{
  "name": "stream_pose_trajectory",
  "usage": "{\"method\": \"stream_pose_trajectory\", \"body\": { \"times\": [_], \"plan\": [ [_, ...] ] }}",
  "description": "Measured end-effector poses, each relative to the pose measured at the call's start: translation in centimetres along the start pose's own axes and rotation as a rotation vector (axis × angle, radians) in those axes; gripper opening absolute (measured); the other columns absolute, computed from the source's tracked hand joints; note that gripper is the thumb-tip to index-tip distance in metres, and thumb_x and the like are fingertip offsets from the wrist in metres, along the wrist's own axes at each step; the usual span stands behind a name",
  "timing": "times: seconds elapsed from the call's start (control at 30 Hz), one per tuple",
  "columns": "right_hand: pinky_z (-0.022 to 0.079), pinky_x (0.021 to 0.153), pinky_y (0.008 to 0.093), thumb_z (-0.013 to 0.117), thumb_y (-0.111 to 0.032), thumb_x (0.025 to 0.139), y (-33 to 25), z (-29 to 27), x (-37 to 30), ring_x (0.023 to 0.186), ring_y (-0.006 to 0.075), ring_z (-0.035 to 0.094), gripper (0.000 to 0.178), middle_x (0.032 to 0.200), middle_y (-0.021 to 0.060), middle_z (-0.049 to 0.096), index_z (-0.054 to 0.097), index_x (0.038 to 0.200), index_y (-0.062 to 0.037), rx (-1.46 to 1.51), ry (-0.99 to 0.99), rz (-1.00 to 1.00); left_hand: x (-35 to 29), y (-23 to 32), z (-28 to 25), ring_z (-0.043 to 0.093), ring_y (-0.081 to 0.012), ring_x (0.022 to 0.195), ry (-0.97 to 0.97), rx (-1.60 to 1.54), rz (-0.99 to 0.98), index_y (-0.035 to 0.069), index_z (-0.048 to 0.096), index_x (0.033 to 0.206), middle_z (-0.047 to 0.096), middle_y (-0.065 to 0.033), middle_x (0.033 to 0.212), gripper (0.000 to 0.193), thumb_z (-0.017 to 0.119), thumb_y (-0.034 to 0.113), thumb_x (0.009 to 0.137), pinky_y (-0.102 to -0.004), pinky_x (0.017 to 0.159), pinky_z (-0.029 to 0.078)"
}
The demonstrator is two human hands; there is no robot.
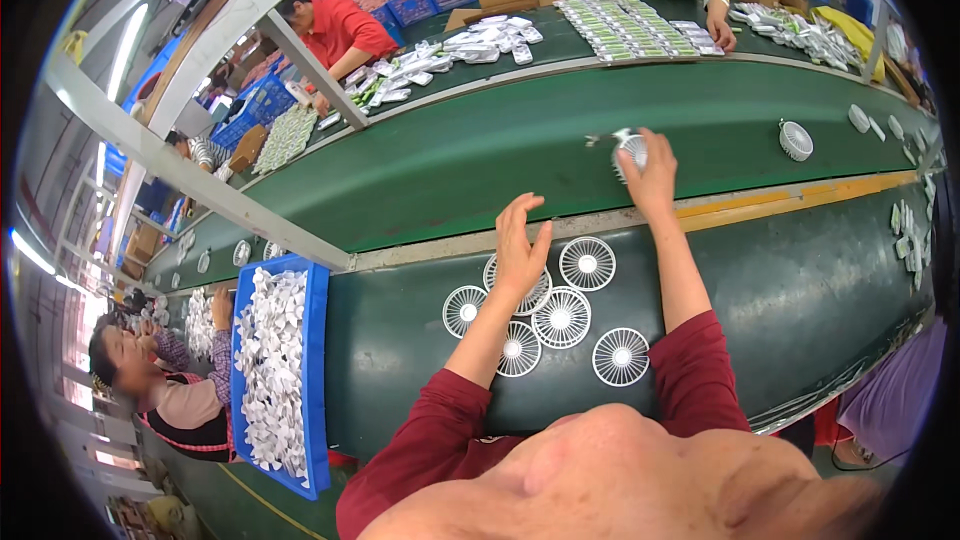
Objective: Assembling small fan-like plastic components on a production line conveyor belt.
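Observation:
Over the green conveyor belt (450, 180), my right hand (655, 175) is closed on a small white fan head (630, 155). The fan head has a round ribbed cage, with a little white piece sticking out at its top left. My left hand (522, 250) has its fingers apart and holds nothing. Below it, several round white fan grilles lie on the dark green worktable (400, 340). One grille (518, 295) is partly hidden under the left hand. Another grille (587, 263) lies just right of that hand, and a separate grille (620, 356) rests nearer my body.
A blue tray (318, 380) full of small white parts stands on the left, beside a co-worker (190, 390). More fan heads ride the belt, including one (795, 140) at right. A metal post (240, 205) slants across the left. Across the belt, co-workers handle white-and-green pieces (625, 28).

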State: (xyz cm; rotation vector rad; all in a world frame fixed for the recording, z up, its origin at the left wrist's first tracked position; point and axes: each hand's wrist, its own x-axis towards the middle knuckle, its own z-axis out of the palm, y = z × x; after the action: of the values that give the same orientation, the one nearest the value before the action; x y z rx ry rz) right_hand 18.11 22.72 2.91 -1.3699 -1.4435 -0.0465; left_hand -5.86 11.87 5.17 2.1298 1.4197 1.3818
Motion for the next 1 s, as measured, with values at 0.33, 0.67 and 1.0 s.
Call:
{"method": "stream_pose_trajectory", "body": {
  "times": [0.33,0.67,1.0],
  "plan": [
    [0.046,0.097,0.0445,0.074,-0.044,0.076,-6.9,-1.9,-1.2,0.113,0.0345,0.060,0.058,0.119,0.0166,0.066,0.065,0.119,-0.0071,0.203,-0.853,-0.284,-0.7,-2.0,0.9,0.048,-0.0378,0.124,-0.076,0.121,0.038,0.004,0.059,0.121,0.054,-0.0201,0.133,0.033,0.057,0.008,0.088,-0.0464,0.106,0.036],
    [0.052,0.078,0.0432,0.084,-0.022,0.057,-8.3,-2.6,-4.4,0.101,0.0331,0.058,0.049,0.101,0.0115,0.063,0.072,0.103,-0.0128,-0.183,-1.078,-0.304,-0.6,-0.6,1.2,0.062,-0.0376,0.102,-0.181,0.101,-0.015,0.001,0.061,0.115,0.055,-0.0210,0.129,0.027,0.056,0.005,0.088,-0.0438,0.083,0.051],
    [0.048,0.063,0.0449,0.075,-0.022,0.069,-7.1,-3.2,-2.4,0.072,0.0344,0.064,0.023,0.072,0.0113,0.064,0.062,0.080,-0.0063,0.207,-0.903,-0.086,-0.8,-0.8,1.1,0.065,-0.0340,0.081,-0.256,0.191,0.003,-0.001,0.062,0.109,0.063,-0.0172,0.115,0.022,0.058,0.006,0.087,-0.0432,0.072,0.051]
  ]
}}
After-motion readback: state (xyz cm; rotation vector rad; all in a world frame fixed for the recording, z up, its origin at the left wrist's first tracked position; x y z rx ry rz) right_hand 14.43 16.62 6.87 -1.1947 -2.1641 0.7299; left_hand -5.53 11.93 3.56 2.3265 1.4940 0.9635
